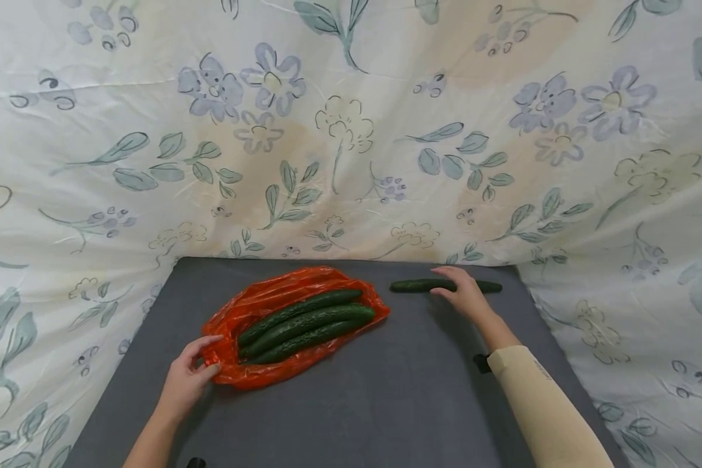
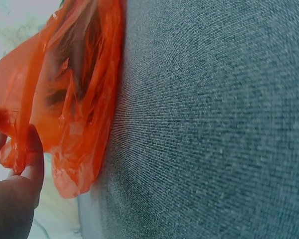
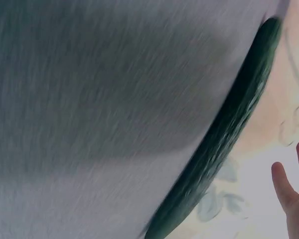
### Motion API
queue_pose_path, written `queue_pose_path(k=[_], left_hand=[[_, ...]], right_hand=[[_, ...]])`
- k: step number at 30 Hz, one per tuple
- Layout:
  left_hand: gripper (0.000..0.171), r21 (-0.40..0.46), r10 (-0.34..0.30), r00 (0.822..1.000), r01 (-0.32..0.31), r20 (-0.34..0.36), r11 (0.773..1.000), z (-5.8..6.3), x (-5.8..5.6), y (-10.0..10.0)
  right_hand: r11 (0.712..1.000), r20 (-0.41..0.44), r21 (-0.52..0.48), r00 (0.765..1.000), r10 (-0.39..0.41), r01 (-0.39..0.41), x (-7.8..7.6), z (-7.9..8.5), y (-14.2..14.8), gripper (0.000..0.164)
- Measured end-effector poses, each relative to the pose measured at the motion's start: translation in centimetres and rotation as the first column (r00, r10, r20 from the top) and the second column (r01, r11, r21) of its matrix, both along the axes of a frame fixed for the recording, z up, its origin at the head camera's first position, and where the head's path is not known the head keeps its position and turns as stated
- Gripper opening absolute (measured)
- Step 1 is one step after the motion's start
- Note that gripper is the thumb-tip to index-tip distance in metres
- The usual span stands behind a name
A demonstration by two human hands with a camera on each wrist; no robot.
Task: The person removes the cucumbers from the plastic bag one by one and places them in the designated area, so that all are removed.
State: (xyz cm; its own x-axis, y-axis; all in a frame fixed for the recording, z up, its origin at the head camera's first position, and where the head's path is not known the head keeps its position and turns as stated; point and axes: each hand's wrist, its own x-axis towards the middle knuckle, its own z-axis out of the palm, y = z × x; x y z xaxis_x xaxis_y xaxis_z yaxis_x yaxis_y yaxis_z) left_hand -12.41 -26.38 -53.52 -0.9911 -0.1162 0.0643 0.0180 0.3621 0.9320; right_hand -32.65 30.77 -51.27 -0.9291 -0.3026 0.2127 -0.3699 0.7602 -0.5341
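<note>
Three dark green cucumbers [image 1: 310, 322] lie side by side on a red plastic bag [image 1: 272, 286], whose crumpled edges rise around them. At the bag's near left end, my left hand [image 1: 186, 377] pinches the plastic between thumb and fingers; the left wrist view shows the thin film [image 2: 87, 144] bunched at the fingertips. Another cucumber [image 1: 409, 285] lies alone toward the back right. My right hand [image 1: 467, 298] is over its middle, thumb and fingers spread apart. In the right wrist view the whole cucumber [image 3: 217, 134] shows, apart from the fingers [image 3: 283, 184].
Everything lies on a dark grey cloth-covered table [image 1: 363, 403]. A floral curtain [image 1: 351, 149] hangs close behind the table's back edge and along both sides. A small black object [image 1: 195, 463] shows at the bottom edge of the head view.
</note>
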Motion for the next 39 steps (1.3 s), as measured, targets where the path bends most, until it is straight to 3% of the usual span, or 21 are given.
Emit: queue_pose_path(k=[12,20,28,33,39], left_hand=[[0.049,-0.012,0.012,1.0,-0.012,0.017,1.0,-0.3,0.0,0.2],[0.05,-0.014,0.017,1.0,-0.017,-0.001,1.0,-0.4,-0.2,0.4],[0.054,0.001,0.029,0.999,-0.029,0.042,1.0,0.6,0.3,0.0],[0.054,-0.003,0.015,1.0,-0.015,0.021,1.0,0.7,0.2,-0.1],[0.054,-0.013,0.017,0.999,-0.017,0.029,1.0,0.2,-0.1,0.4]], right_hand=[[0.983,-0.103,-0.146,0.99,0.095,-0.109,3.5,2.2,-5.3,0.055],[0.96,-0.112,-0.201,0.978,0.173,-0.193,4.4,3.0,-8.8,0.059],[0.922,-0.137,-0.243,0.952,0.274,-0.301,5.1,2.7,-14.7,0.058],[0.94,-0.103,-0.199,0.959,0.263,-0.279,5.5,2.7,-18.3,0.06],[0.958,-0.032,-0.121,0.966,0.257,-0.259,5.5,1.5,-21.3,0.066]])
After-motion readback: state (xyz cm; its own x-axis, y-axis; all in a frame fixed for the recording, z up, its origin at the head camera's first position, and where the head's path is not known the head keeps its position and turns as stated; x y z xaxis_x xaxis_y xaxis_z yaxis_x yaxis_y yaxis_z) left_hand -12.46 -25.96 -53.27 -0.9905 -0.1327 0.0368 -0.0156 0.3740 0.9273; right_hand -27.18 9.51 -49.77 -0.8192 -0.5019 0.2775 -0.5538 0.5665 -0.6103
